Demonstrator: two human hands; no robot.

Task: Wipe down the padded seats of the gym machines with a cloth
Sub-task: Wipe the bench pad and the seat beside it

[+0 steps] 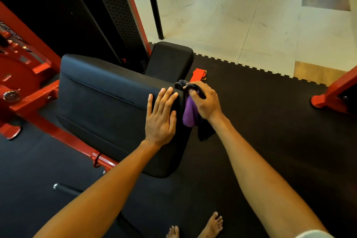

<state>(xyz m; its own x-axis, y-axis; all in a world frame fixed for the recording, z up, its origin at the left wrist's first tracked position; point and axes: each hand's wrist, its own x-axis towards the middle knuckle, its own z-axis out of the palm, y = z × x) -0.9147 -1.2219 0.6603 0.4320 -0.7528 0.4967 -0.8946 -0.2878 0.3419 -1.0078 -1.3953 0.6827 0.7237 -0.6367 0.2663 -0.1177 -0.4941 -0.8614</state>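
The large black padded seat (108, 102) occupies the centre of the frame, mounted on a red frame (38, 106) that runs from the left edge down toward the lower centre. A smaller pad (170, 60), also black, stands just behind it at upper centre.

Left hand (161, 116): the palm lies flat on the right end of the padded seat. The fingers are straight and close together, pointing toward the top of the frame. This grip holds nothing.

Right hand (206, 100): positioned just right of the left hand, at the right edge of the padded seat. The fingers are curled round the cloth (190, 112), so this grip is clamped on it. The cloth is purple with a dark part. It is bunched under the fingers, touches the side face of the seat, and hangs below the hand.

A black perforated panel (119, 11) rises at upper left. A dark rubber mat (260, 102) with a notched edge covers the floor under the machine. A pale tiled floor (251, 15) fills the upper right. Two bare feet (210, 226) stand on the mat at the bottom edge.
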